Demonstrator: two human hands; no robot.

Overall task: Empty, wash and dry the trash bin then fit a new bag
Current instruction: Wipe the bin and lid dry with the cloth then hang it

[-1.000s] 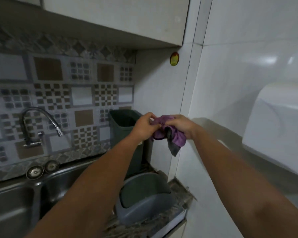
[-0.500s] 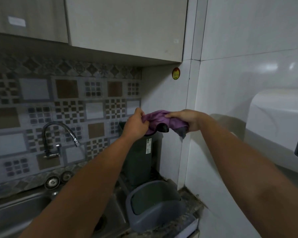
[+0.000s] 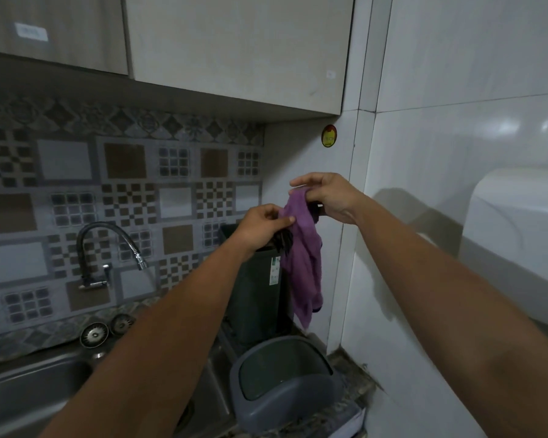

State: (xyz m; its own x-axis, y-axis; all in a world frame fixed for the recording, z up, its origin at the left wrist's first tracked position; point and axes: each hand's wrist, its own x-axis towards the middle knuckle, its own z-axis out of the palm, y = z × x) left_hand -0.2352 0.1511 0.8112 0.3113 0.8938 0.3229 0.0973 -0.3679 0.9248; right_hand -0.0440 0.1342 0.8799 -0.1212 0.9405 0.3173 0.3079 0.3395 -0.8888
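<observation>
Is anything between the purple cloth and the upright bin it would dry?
Nothing visible. The purple cloth hangs from both hands, left hand and right hand, directly in front of the dark bin; the bin lid lies lower, on the counter.

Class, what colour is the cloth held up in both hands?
Purple, with a dark patch near the top: the cloth shows in the head view.
</observation>
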